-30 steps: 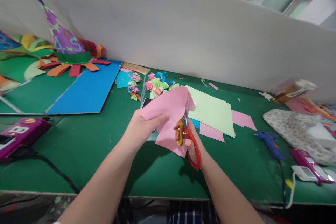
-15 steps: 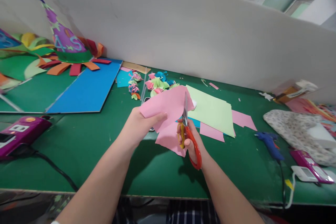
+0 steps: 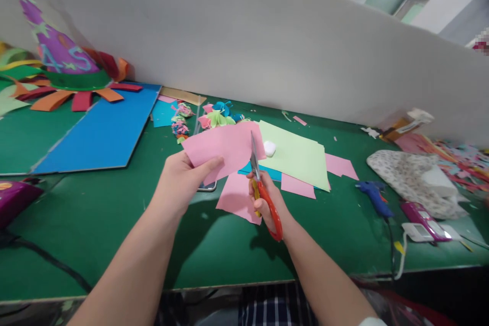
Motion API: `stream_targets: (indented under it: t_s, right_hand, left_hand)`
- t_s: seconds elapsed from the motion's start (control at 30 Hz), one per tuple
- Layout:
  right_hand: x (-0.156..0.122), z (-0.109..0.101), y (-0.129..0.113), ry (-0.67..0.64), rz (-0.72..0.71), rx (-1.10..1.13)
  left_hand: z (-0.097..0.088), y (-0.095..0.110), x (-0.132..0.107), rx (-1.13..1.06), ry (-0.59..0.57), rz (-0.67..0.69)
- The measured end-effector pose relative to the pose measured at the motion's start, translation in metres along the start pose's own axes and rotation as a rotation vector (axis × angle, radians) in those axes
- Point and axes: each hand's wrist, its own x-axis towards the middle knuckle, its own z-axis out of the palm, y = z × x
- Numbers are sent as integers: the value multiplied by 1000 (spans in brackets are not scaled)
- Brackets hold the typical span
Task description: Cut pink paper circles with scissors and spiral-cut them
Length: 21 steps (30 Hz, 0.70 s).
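Observation:
My left hand (image 3: 181, 178) pinches the lower left part of a sheet of pink paper (image 3: 225, 147), thumb on top, holding it above the table. In my right hand (image 3: 269, 198) is a pair of scissors (image 3: 270, 209) with red and yellow handles. Their blades point away from me and lie across the right part of the pink paper. A second pink piece (image 3: 239, 201) with a ragged lower edge rests on the table beneath. Behind the scissors are light green sheets (image 3: 298, 153) with a small white object (image 3: 269, 148) on them. A phone-like edge (image 3: 208, 187) peeks out under the held paper.
A purple cone hat (image 3: 64, 56) with paper strips stands at the left by a blue board (image 3: 103, 132). Paper flowers (image 3: 217, 114) lie at the back. To the right are a blue glue gun (image 3: 376, 198), a purple device (image 3: 424, 216) and a patterned cloth (image 3: 408, 178).
The view has swung right, so things on the table sit further left. The scissor handles have come closer together, narrowing the blades on the pink paper.

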Motion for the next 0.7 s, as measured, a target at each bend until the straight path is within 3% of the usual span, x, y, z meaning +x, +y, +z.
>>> stream_targets:
  t_s: [0.6, 0.7]
  right_hand:
    - [5, -2, 0, 13, 26, -139]
    - [4, -3, -5, -46, 63, -116]
  left_hand:
    - [1, -4, 9, -125, 206, 125]
    - [2, -3, 10, -143, 253, 150]
